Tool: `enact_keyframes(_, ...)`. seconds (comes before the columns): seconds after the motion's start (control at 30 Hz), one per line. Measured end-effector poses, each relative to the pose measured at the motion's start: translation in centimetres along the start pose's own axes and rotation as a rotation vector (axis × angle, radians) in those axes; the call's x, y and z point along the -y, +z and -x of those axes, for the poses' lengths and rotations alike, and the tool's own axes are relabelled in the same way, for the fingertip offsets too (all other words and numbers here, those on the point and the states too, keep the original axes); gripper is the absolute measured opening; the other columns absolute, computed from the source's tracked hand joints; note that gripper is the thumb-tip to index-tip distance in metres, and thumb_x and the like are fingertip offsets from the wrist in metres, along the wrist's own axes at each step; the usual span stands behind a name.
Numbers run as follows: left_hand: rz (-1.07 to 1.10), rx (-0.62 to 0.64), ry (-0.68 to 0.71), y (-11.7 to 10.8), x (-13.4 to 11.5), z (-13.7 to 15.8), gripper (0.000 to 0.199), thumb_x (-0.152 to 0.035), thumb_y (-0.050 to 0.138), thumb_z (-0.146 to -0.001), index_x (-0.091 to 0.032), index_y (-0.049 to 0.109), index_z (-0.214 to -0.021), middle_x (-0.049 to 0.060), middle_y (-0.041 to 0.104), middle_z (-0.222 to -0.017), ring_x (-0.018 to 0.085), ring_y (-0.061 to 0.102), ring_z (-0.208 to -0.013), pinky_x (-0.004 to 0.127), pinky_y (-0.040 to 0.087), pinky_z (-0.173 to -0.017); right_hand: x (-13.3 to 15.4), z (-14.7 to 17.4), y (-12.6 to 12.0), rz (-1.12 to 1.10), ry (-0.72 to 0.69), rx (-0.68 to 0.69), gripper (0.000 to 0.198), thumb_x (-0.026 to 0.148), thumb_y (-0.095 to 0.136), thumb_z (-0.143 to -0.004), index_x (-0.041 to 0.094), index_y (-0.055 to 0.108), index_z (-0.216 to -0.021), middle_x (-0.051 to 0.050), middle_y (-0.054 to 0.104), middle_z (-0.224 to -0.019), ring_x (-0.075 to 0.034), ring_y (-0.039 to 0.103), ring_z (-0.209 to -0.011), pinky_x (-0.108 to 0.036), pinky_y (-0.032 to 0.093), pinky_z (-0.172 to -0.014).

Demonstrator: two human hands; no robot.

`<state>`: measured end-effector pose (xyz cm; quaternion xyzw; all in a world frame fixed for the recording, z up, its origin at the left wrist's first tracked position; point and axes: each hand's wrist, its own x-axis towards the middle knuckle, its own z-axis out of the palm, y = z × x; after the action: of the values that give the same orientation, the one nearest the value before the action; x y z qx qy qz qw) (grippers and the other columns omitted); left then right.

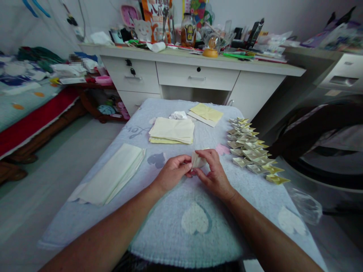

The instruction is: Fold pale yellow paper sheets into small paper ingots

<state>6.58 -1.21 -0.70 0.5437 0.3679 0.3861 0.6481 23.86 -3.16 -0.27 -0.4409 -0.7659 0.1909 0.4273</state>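
Observation:
Between my two hands is a small folded piece of pale paper (198, 161), held just above the cloth-covered table. My left hand (176, 169) pinches its left edge between thumb and fingers. Curled around the opposite side, my right hand (213, 172) grips it with the fingers on top and the thumb below. Past my hands lies a stack of cream and yellow paper sheets (171, 130). Rows of several small folded paper boats (251, 145) stand to the right. A longer pile of pale paper (113, 173) rests on the left.
At the table's far end are yellow and white sheets (206, 113) and a crumpled white tissue (178, 115). A white desk (198, 75) crowded with jars and small items stands beyond. A front-loading washing machine (340, 87) is at right, a bed (31, 102) at left.

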Motion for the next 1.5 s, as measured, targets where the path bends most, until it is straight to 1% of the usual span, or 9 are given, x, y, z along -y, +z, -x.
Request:
enact_keyframes(0.17, -0.084, -0.102, -0.020, -0.1, -0.1, 0.0, 0.019, -0.032, 0.062, -0.081, -0.015, 0.063, -0.088, 0.000, 0.064, -0.076, 0.011, 0.061, -0.061, 0.022, 0.046, -0.055, 0.0, 0.1, -0.3, 0.052, -0.008, -0.018, 0.044, 0.014, 0.057, -0.083, 0.029, 0.050, -0.124, -0.007, 0.047, -0.108, -0.023, 0.047, -0.104, -0.042, 0.041, -0.090)
enact_keyframes(0.37, -0.166, -0.221, 0.050, -0.5, -0.1, -0.3, 0.016, -0.030, 0.061, -0.080, -0.015, 0.065, -0.084, -0.001, 0.064, -0.074, 0.010, 0.057, -0.063, 0.023, 0.046, -0.063, 0.4, 0.2, -1.3, 0.300, -0.063, -0.086, 0.010, 0.020, 0.063, -0.080, 0.025, 0.060, -0.089, -0.006, 0.048, -0.108, -0.027, 0.043, -0.105, -0.047, 0.034, -0.090)
enact_keyframes(0.6, -0.143, -0.321, 0.027, -0.4, -0.2, -0.3, 0.017, -0.033, 0.059, -0.080, -0.017, 0.058, -0.085, -0.006, 0.055, -0.058, 0.006, 0.044, -0.044, 0.019, 0.034, -0.045, 1.0, 0.5, -1.5, 0.302, -0.206, 0.103, 0.020, 0.009, 0.060, -0.074, 0.023, 0.056, -0.088, -0.005, 0.054, -0.119, -0.026, 0.043, -0.110, -0.044, 0.033, -0.090)
enact_keyframes(0.77, -0.144, -0.308, 0.004, -1.1, 0.4, -0.7, 0.018, -0.028, 0.061, -0.077, -0.018, 0.053, -0.089, -0.006, 0.057, -0.059, 0.008, 0.047, -0.046, 0.020, 0.035, -0.048, 1.1, 0.7, -1.2, 0.285, -0.250, 0.256, 0.021, 0.006, 0.054, -0.075, 0.022, 0.054, -0.088, -0.006, 0.058, -0.116, -0.024, 0.047, -0.107, -0.041, 0.035, -0.088)
enact_keyframes(0.93, -0.580, -0.317, 0.056, -1.6, 0.9, -0.7, 0.042, -0.018, 0.062, -0.075, -0.021, 0.047, -0.113, -0.004, 0.061, -0.070, 0.013, 0.056, -0.062, 0.025, 0.043, -0.063, 0.9, 0.6, -0.7, 0.300, -0.197, 0.430, 0.017, 0.006, 0.050, -0.075, 0.019, 0.054, -0.085, -0.007, 0.061, -0.098, -0.022, 0.050, -0.092, -0.037, 0.037, -0.081)
enact_keyframes(1.1, -1.030, -0.421, 0.253, -1.7, 0.9, -0.4, 0.059, -0.015, 0.072, -0.066, -0.021, 0.047, -0.119, 0.005, 0.058, -0.099, 0.024, 0.053, -0.098, 0.038, 0.042, -0.089, 0.8, 0.6, -0.5, 0.294, -0.113, 0.488, 0.026, 0.009, 0.053, -0.070, 0.019, 0.055, -0.095, -0.007, 0.058, -0.095, -0.022, 0.049, -0.089, -0.036, 0.037, -0.080)
enact_keyframes(1.2, -1.107, -0.366, 0.291, -2.0, 0.8, -0.4, 0.041, -0.017, 0.074, -0.066, -0.021, 0.056, -0.103, 0.006, 0.055, -0.103, 0.025, 0.050, -0.102, 0.039, 0.041, -0.090, 0.6, 0.7, -0.5, 0.295, -0.076, 0.493, 0.022, 0.013, 0.057, -0.069, 0.019, 0.056, -0.090, -0.007, 0.056, -0.093, -0.022, 0.048, -0.088, -0.035, 0.037, -0.079)
enact_keyframes(1.33, -1.073, -0.171, 0.260, -2.3, 0.7, -0.4, 0.010, -0.016, 0.066, -0.075, -0.021, 0.065, -0.084, 0.004, 0.055, -0.093, 0.022, 0.052, -0.095, 0.036, 0.042, -0.087, 0.2, 0.9, -0.5, 0.260, -0.047, 0.479, 0.012, 0.017, 0.061, -0.072, 0.018, 0.057, -0.083, -0.006, 0.055, -0.092, -0.022, 0.048, -0.089, -0.036, 0.036, -0.079)
enact_keyframes(1.5, -1.032, -0.080, 0.243, -2.5, 0.8, -0.4, 0.015, -0.012, 0.058, -0.078, -0.021, 0.069, -0.081, 0.004, 0.058, -0.093, 0.020, 0.054, -0.094, 0.035, 0.042, -0.086, -0.3, 0.9, -0.5, 0.183, 0.012, 0.432, 0.003, 0.020, 0.059, -0.082, 0.018, 0.059, -0.079, -0.005, 0.056, -0.092, -0.020, 0.048, -0.089, -0.036, 0.036, -0.080)
